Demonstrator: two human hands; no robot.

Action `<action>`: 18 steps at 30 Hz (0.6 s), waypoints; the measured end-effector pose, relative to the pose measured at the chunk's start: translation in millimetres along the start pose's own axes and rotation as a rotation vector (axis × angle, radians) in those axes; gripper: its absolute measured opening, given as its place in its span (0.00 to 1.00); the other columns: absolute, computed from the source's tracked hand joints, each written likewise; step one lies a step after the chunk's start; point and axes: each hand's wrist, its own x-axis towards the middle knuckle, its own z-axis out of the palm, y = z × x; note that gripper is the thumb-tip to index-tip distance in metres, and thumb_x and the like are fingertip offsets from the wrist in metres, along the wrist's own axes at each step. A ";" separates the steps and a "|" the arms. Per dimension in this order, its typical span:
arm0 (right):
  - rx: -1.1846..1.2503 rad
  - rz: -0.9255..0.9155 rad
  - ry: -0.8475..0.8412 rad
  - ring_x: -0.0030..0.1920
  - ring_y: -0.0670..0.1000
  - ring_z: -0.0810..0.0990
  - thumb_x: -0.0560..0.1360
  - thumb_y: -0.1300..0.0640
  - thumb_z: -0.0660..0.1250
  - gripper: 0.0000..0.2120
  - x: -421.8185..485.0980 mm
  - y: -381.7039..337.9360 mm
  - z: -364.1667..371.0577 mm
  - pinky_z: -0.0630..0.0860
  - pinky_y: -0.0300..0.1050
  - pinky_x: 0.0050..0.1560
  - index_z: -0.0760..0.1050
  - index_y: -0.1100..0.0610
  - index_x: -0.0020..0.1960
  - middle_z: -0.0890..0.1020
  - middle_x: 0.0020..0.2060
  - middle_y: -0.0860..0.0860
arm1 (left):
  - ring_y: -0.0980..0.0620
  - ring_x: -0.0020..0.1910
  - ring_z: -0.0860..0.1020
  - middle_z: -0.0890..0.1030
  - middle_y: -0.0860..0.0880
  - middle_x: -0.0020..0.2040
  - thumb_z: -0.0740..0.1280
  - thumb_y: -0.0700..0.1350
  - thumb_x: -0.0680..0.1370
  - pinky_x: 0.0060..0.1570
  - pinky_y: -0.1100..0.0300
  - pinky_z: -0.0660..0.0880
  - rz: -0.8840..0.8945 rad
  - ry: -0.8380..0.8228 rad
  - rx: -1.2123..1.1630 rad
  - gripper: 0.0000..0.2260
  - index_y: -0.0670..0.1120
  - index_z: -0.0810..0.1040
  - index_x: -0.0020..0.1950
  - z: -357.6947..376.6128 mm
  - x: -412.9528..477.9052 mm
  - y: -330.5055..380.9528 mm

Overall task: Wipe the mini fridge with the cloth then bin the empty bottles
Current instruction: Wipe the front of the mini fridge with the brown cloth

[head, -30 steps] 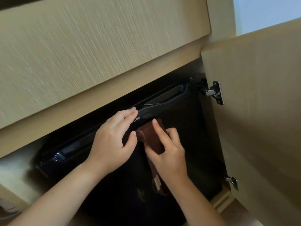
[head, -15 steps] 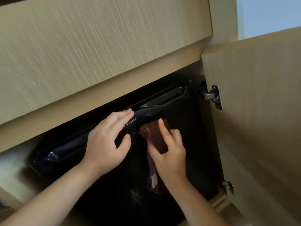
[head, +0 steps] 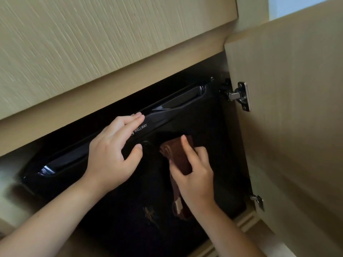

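Cloth [head: 177,156] half-hidden, pressed under right hand [head: 194,179] | left hand [head: 111,154] flat, fridge [head: 209,127]

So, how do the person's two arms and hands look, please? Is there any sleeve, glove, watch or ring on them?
Both forearms are bare as far as the picture shows; no sleeve is in view. The left hand and the right hand wear no gloves. No watch, bracelet or ring is visible on the wrists or fingers. The nails look short and unpainted.
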 end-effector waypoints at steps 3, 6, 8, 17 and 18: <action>0.012 0.045 0.048 0.44 0.40 0.73 0.69 0.57 0.71 0.30 19.1 10.6 -17.5 0.70 0.26 0.43 0.66 0.48 0.68 0.72 0.45 0.47 | 0.60 0.60 0.69 0.73 0.54 0.60 0.58 0.47 0.70 0.50 0.58 0.70 -0.006 0.021 0.009 0.23 0.44 0.74 0.64 2.6 -1.3 2.3; 0.103 0.302 0.235 0.50 0.39 0.76 0.70 0.55 0.70 0.26 58.7 33.3 -46.6 0.73 0.33 0.50 0.69 0.48 0.66 0.76 0.50 0.45 | 0.61 0.58 0.69 0.74 0.53 0.60 0.58 0.47 0.69 0.47 0.60 0.69 0.015 0.027 0.052 0.24 0.43 0.74 0.64 4.8 -1.7 2.0; 0.063 0.352 0.243 0.53 0.43 0.76 0.70 0.52 0.68 0.25 62.8 38.5 -53.3 0.75 0.44 0.55 0.69 0.48 0.66 0.77 0.54 0.47 | 0.59 0.58 0.70 0.75 0.51 0.60 0.58 0.47 0.69 0.48 0.60 0.69 0.016 0.026 0.073 0.24 0.43 0.74 0.64 6.1 -2.4 1.2; 0.054 0.190 0.059 0.49 0.36 0.74 0.68 0.53 0.69 0.27 -2.0 27.4 -21.9 0.71 0.24 0.44 0.63 0.39 0.64 0.72 0.48 0.44 | 0.56 0.59 0.71 0.76 0.48 0.61 0.58 0.49 0.69 0.50 0.64 0.65 0.049 0.005 0.127 0.25 0.43 0.72 0.65 6.9 -2.8 -0.2; 0.052 0.190 0.070 0.49 0.35 0.73 0.69 0.54 0.69 0.28 1.5 29.1 -25.2 0.70 0.24 0.44 0.64 0.38 0.64 0.72 0.48 0.43 | 0.57 0.59 0.70 0.75 0.48 0.61 0.58 0.49 0.69 0.51 0.66 0.64 0.050 0.002 0.127 0.25 0.43 0.72 0.65 7.0 -2.9 -0.2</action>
